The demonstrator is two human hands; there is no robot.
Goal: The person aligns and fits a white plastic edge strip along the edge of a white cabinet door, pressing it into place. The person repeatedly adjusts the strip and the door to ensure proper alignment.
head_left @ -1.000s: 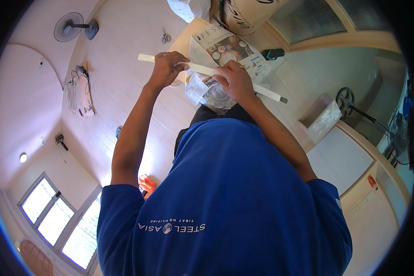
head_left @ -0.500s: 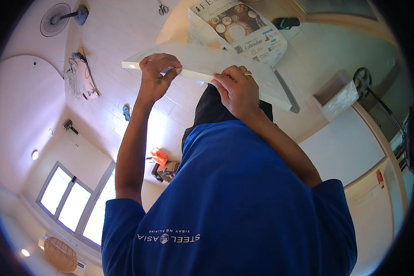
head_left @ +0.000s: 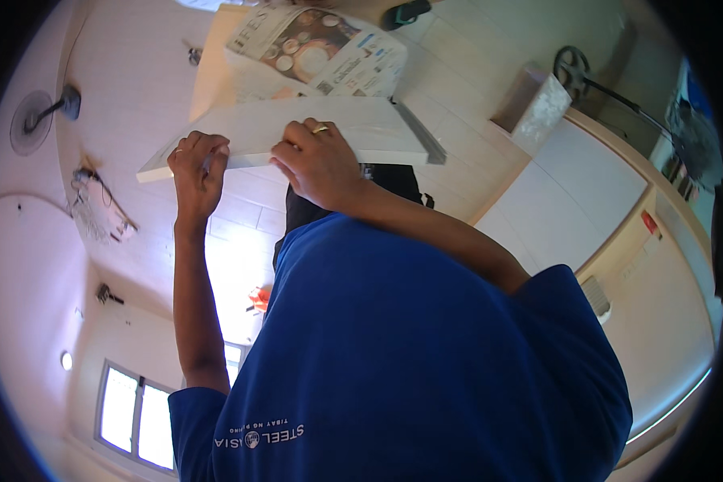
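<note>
White and thin-edged, the flat panel lies across the front of the seated-looking person's lap, its long near edge turned toward the blue shirt and its right end showing a grey border. Both bare hands are at that near edge. On its left part I see the left hand, fingers bent, the thumb tip brought close to the forefinger; from where I stand I cannot tell whether they pinch the edge or only touch it. Near the middle, the right hand lies over the edge, wearing a gold-coloured ring, its fingers curled and close together with the thumb below them; what they may be pinching is hidden from me. Just beyond the panel, a printed newspaper sheet lies partly over a tan board. Past it, on the pale tiled floor, sits a dark slipper. Off to the right stands an open-topped bin beside a dark spoked wheel, and well away on the left an electric fan. Something orange shows beside the shirt.
</note>
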